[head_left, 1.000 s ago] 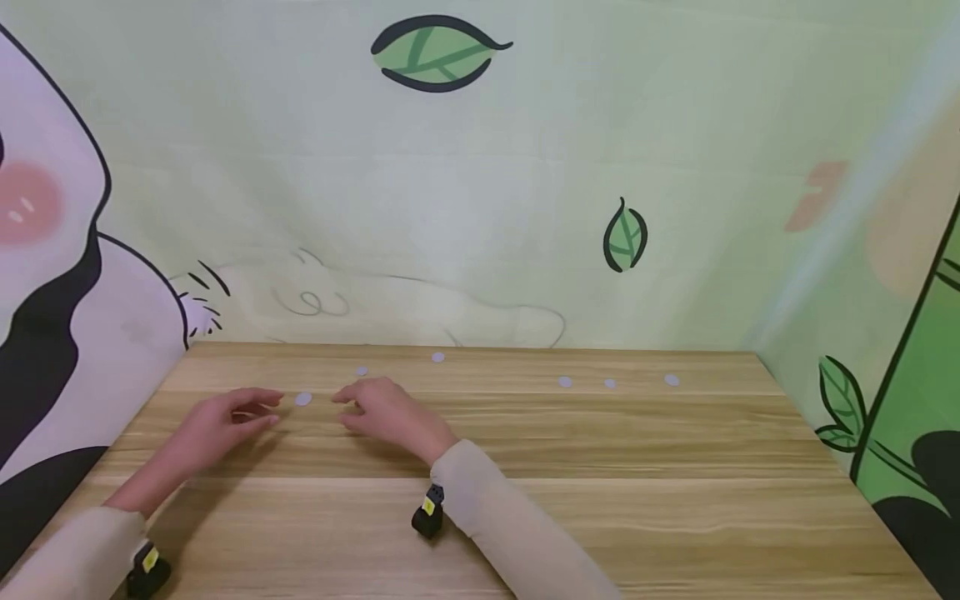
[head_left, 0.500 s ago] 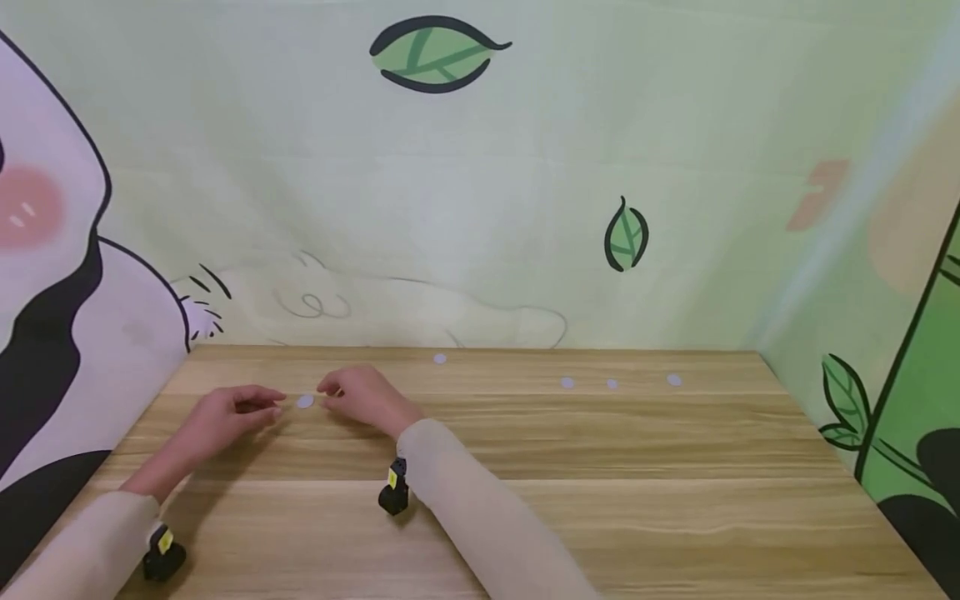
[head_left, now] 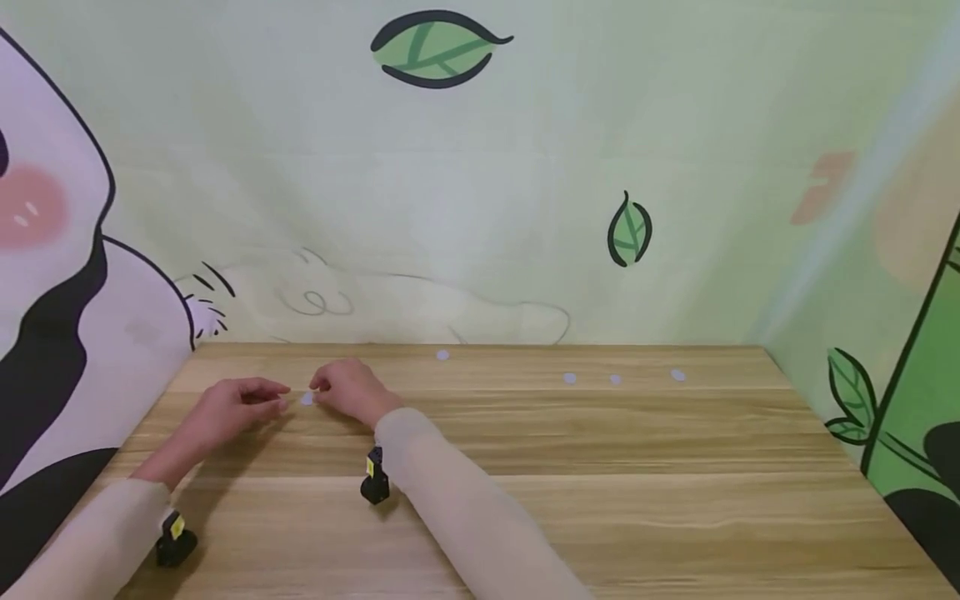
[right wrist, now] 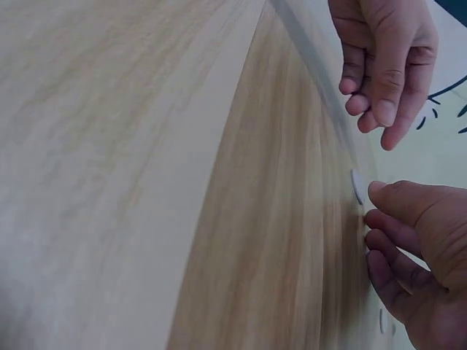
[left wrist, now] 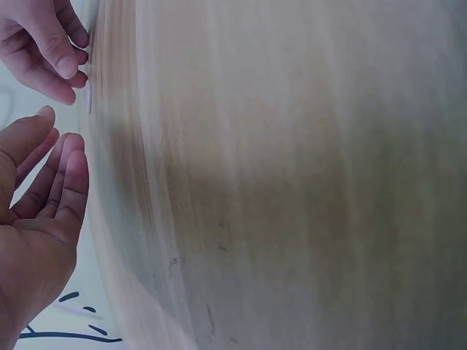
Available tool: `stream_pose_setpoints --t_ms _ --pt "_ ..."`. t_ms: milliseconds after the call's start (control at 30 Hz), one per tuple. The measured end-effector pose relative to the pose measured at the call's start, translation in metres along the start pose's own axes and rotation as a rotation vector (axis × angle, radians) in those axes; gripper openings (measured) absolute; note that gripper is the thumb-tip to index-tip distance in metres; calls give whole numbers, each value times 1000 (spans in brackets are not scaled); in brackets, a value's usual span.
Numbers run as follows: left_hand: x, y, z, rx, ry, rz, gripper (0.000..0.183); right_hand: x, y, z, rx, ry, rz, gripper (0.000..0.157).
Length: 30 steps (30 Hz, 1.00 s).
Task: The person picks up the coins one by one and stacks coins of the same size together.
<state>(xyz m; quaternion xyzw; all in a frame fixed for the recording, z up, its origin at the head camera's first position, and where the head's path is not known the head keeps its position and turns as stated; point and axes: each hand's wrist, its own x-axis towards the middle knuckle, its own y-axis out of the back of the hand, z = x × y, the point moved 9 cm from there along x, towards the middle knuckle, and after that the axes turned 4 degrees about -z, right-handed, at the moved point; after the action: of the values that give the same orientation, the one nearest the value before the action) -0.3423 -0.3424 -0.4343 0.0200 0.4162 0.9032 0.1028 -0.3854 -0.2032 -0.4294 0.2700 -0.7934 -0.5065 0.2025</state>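
Observation:
A small pale round disc lies on the wooden table between my two hands, and it shows edge-on as a thin pale disc in the right wrist view. My right hand is at its right side, fingers loosely bent and fingertips right at the disc's edge; they overlap part of it in the head view. My left hand hovers on the other side, a short gap from the disc, thumb and fingers apart with nothing between them. In the left wrist view both hands show, the left hand below the right hand.
Farther back on the wooden table lie several more pale discs, one at the rear middle and others to the right, such as the rightmost disc. A printed cloth backdrop rises at the table's far edge.
My right hand has moved left to the near disc, and now hides a disc that showed behind it a second ago. My left hand has shifted slightly right.

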Motion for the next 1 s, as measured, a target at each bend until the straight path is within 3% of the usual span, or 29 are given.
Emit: stream_pose_setpoints --t_ms 167,467,700,1000 --pt "6 -6 -2 -48 18 -46 33 2 -2 2 -1 -33 7 18" --pt "25 -12 2 -24 -10 -78 27 8 -8 1 -66 -52 -2 15" --pt "34 -12 2 -19 38 -49 19 11 -7 -3 -90 -59 13 14" --pt "36 -14 2 -63 64 -28 20 10 -6 0 -4 -119 20 13"
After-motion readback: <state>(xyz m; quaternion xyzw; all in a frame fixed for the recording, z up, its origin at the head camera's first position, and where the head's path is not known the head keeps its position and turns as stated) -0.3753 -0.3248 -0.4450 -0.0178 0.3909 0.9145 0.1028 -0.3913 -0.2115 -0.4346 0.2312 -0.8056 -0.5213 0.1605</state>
